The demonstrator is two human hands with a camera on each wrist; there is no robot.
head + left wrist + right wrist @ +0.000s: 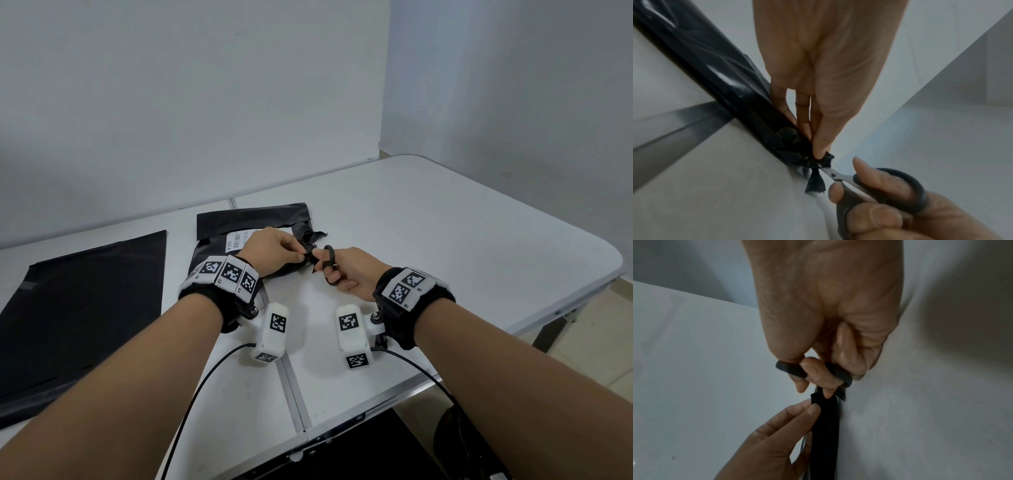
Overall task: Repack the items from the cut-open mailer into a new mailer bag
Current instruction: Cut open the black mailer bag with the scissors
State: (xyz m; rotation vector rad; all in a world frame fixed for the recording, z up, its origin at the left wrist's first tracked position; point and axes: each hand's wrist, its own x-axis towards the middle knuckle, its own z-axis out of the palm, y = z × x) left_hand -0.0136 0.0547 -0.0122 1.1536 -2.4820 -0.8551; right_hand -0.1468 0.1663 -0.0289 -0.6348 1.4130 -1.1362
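at the far left of the white table [445,240] a flat black mailer bag [85,308] lies unwrinkled, well apart from the hands. to its right lies the crumpled black mailer [239,222] with a white shipping label [238,240] on its upper face and a ragged, torn edge at its right end. the left hand [274,250] lies over this mailer and pinches a bunched bit of the black plastic between thumb and fingertips [819,146]; in the left wrist view the gathered film stands up in a small tuft just at the pinch. right against it come the scissors [838,176], silver blades with black loop handles, whose tips meet the tuft; the blades look nearly closed, though the plastic hides most of them. a small flap of black film [816,183] hangs below the blades. the right hand [352,270] grasps the scissors, thumb through one loop and fingers curled through the other, just right of the left hand. both wrists wear black straps with white marker blocks, and thin black cables run back toward the table's near edge.
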